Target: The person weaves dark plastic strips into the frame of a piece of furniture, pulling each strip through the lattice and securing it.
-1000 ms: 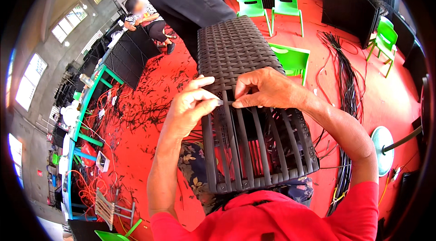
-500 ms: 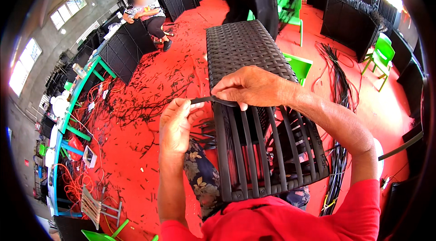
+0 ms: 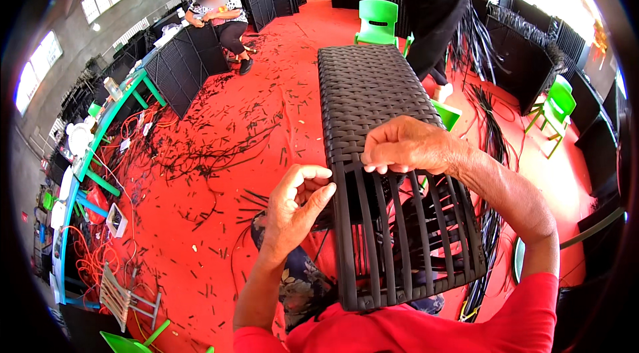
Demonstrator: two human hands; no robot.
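Observation:
A long dark-brown woven wicker piece point(image 3: 373, 93) lies across my lap. Its far part is tightly woven, while the near part shows bare lengthwise strips point(image 3: 370, 240) with gaps between them. My right hand point(image 3: 409, 147) is over the border of the weave, its fingers pinched on a flat dark strip point(image 3: 351, 167) that runs crosswise there. At the piece's left edge, my left hand point(image 3: 296, 210) has thumb and index finger apart, near that strip's left side, with nothing visible between them. The right fingertips are partly hidden.
Bundled dark strips point(image 3: 496, 127) lie on the red floor point(image 3: 266, 120) to the right, with scraps scattered left. Green chairs point(image 3: 377, 20) stand ahead and at right. A person in black trousers point(image 3: 432, 13) is beyond the piece; another person point(image 3: 229, 23) sits far left by dark panels.
My left hand has let go of the strip and opened. My right hand has shifted right over the piece. The person in black trousers has moved right, carrying dark strips.

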